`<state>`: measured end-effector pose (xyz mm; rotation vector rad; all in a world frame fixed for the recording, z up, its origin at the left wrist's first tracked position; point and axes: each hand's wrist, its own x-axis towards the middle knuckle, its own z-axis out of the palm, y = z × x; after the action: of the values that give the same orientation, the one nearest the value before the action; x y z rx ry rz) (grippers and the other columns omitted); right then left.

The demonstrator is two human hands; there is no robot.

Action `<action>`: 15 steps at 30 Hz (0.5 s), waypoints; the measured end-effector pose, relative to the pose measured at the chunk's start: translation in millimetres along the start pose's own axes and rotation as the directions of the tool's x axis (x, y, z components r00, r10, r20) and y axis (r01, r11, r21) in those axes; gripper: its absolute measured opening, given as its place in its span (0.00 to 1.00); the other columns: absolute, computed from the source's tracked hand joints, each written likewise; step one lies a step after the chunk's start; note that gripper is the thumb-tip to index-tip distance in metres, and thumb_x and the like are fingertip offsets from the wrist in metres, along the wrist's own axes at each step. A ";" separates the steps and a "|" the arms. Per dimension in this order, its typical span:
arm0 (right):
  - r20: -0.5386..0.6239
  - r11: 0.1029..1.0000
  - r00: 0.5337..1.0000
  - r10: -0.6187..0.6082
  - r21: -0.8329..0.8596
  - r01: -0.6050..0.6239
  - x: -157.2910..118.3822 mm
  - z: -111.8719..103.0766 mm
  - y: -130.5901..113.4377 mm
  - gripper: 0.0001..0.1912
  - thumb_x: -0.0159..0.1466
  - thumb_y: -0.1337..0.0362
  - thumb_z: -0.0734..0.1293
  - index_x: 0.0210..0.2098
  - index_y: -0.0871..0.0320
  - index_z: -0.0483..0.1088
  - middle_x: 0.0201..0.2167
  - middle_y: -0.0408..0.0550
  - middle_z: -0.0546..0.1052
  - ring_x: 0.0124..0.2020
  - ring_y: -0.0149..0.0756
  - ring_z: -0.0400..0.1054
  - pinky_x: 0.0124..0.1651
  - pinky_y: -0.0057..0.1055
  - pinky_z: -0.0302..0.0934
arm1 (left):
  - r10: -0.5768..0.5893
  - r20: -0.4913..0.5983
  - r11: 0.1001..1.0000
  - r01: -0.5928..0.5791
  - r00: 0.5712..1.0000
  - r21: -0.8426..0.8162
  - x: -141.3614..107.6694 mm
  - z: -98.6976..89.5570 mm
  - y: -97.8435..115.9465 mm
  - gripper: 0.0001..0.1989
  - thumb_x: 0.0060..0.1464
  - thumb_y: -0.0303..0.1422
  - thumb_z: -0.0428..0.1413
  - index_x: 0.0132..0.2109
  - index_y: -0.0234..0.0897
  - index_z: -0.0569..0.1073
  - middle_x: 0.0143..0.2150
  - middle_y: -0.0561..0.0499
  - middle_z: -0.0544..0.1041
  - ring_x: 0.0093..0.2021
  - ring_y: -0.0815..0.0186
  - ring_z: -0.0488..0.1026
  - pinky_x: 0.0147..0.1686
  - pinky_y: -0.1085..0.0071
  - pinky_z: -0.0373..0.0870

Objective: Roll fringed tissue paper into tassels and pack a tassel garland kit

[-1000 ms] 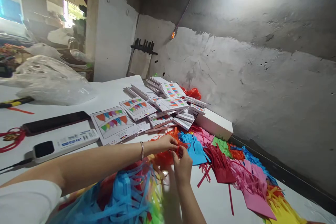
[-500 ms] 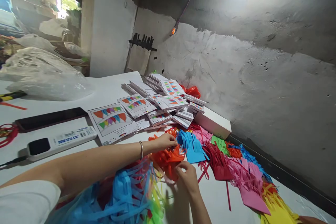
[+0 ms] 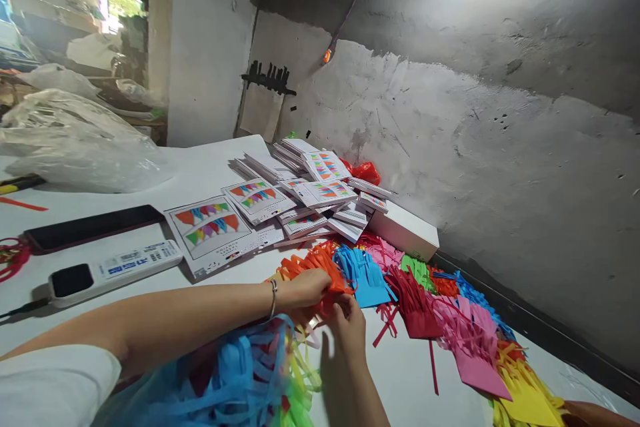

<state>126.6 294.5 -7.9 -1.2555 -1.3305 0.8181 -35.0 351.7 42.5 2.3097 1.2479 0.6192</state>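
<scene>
My left hand point(image 3: 311, 288), with a bracelet at its wrist, is closed on a bundle of orange fringed strips point(image 3: 320, 267). My right hand point(image 3: 346, 321) pinches the lower right edge of that bundle. Just right of it lies a blue fringed bundle point(image 3: 367, 277), followed by a dark red one point(image 3: 415, 303), a pink one point(image 3: 473, 347) and a yellow one point(image 3: 533, 397). A loose heap of blue strips point(image 3: 235, 373) and green strips point(image 3: 300, 393) lies below my left forearm.
Printed cards point(image 3: 260, 200) are piled behind my hands, beside a white box point(image 3: 407, 230). A black phone point(image 3: 95, 228), a white device point(image 3: 117, 270) and plastic bags point(image 3: 85, 140) sit at left. Another person's hand point(image 3: 587, 412) shows at lower right.
The orange strips have been gathered and raised, spreading up and left. My left hand has moved slightly down and closed on them; my right hand has moved slightly up and left.
</scene>
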 end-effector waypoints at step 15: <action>-0.214 0.999 0.976 -0.045 -0.003 0.045 -11.3 -3.2 -31.3 0.18 0.61 0.53 0.66 0.41 0.58 0.78 0.42 0.52 0.82 0.44 0.44 0.75 0.47 0.34 0.65 | 0.111 -0.051 0.991 -0.114 0.992 -0.065 -21.0 -2.8 27.1 0.11 0.53 0.27 0.52 0.42 0.35 0.77 0.41 0.46 0.79 0.40 0.60 0.74 0.40 0.69 0.70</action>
<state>121.3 276.5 19.8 -1.2701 -1.1800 0.6329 -29.2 320.8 56.5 2.3335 1.1051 0.7476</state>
